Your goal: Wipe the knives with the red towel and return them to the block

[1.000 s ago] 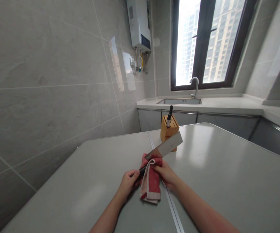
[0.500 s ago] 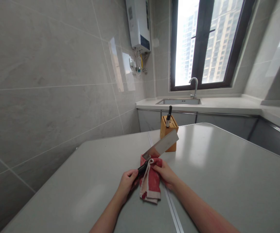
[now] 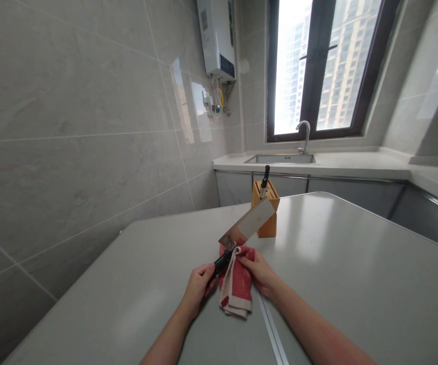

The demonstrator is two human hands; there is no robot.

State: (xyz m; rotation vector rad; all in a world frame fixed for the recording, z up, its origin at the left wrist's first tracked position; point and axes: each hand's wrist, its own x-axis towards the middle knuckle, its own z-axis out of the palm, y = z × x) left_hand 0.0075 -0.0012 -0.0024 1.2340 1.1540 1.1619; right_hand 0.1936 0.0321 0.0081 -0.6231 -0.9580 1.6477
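Note:
My left hand (image 3: 199, 285) is closed round the black handle of a cleaver (image 3: 250, 221), whose broad steel blade slants up and to the right. A red towel with pale edges (image 3: 241, 286) is pinched in my right hand (image 3: 260, 271); it hangs in folds beside the handle, and part of it shows behind. Where the cloth meets the base of the blade, the contact is partly hidden. Beyond the blade stands a wooden knife block (image 3: 267, 225), partly covered by it, with one black-handled tool (image 3: 265, 181) upright in a slot.
The grey-white table (image 3: 329, 284) has a metal seam (image 3: 270, 324) running through it. Behind it is a counter (image 3: 356, 159) with a sink (image 3: 282, 158) and a faucet (image 3: 307, 134). A tiled wall (image 3: 89, 172) borders the left side.
The cleaver has turned a little, so its blade shows broader and its tip sits further left. Both hands and the towel have hardly moved.

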